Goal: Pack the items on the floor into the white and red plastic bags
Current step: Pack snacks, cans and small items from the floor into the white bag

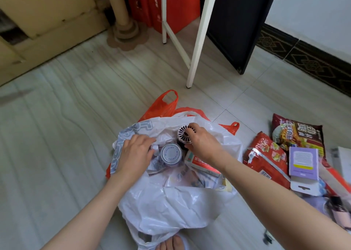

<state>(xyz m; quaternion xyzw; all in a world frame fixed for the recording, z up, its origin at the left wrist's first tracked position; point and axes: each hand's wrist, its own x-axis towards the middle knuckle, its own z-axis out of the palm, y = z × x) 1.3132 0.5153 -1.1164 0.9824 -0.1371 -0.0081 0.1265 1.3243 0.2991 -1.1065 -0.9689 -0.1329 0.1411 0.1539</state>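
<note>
Over the open mouth of the white plastic bag (171,206), both hands at work. Right hand (203,142): fingers curled round a dark cylindrical item with a ribbed, slotted silver top (183,133), thumb on its near side, fingertips over the far edge; item upright, inside the bag's far part. Left hand (135,154): fingers bent, pressed onto crumpled white plastic at the bag's left rim (whether it actually pinches the plastic, cannot tell). Between the two hands, inside the bag: a silver-lidded can (171,154), upright. Just below the right hand: a red-and-white box (201,163), lying tilted in the bag. Red plastic bag (163,107) lies beyond both hands, partly under the white one. Right of the right forearm, on the floor (66,126): red noodle packet (266,156), dark noodle packet (298,133), purple carded box (303,162) resting on them.
</note>
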